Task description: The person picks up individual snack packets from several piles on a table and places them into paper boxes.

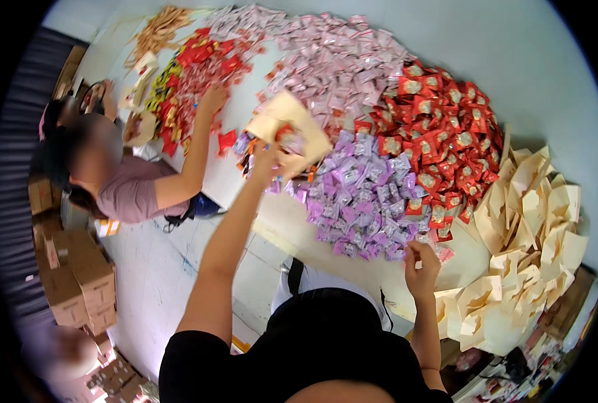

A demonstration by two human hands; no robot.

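Note:
My left hand (265, 162) grips the near edge of an open cream paper box (309, 131), slightly blurred, with red and pale wrapped packets inside. Below and beside that box lie purple wrapped candies (359, 201) in a heap, and some dark and orange packets show under it. At the heap's near right edge is my right hand (422, 264), its fingers curled close together beside small pink packets (445, 254); whether something is between the fingertips cannot be told. Red wrapped packets (445, 126) are piled beyond, next to a broad spread of pale pink packets (329, 60).
Many open cream boxes (520, 216) are stacked at the right. A co-worker in a mauve shirt (138, 189) reaches over red and yellow packets (198, 75) at the left; another person sits farther behind. Cardboard cartons (82, 272) stand on the floor at the left.

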